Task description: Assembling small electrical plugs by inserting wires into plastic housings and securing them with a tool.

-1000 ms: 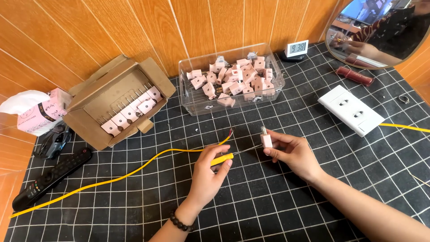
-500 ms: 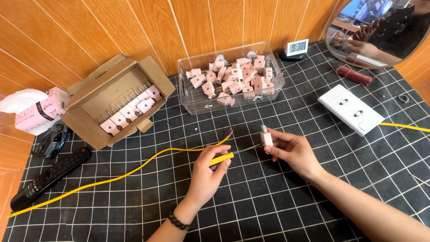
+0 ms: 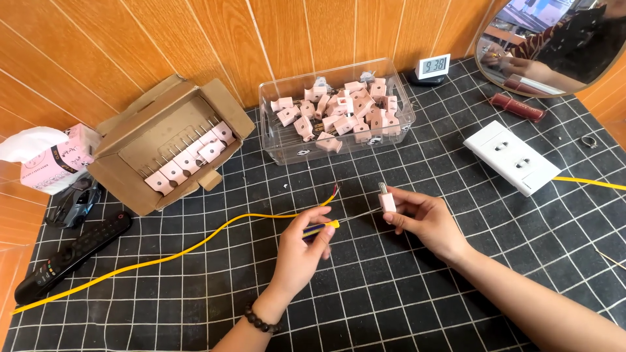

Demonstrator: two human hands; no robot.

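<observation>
Here, a gridded black mat (image 3: 365, 306) is seen beneath both hands, with a clear plastic bin (image 3: 274, 140) of pink plugs beyond them. A yellow cable (image 3: 195, 244) is trailed leftward past the left hand (image 3: 301, 251), which is closed around a yellow-handled screwdriver (image 3: 321, 227). A small pink plug (image 3: 387, 197) is pinched upright in the right hand (image 3: 424, 218).

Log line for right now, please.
left hand: holds screwdriver | right hand: holds plug | cable: on mat

Bright, even light; sharp focus
</observation>
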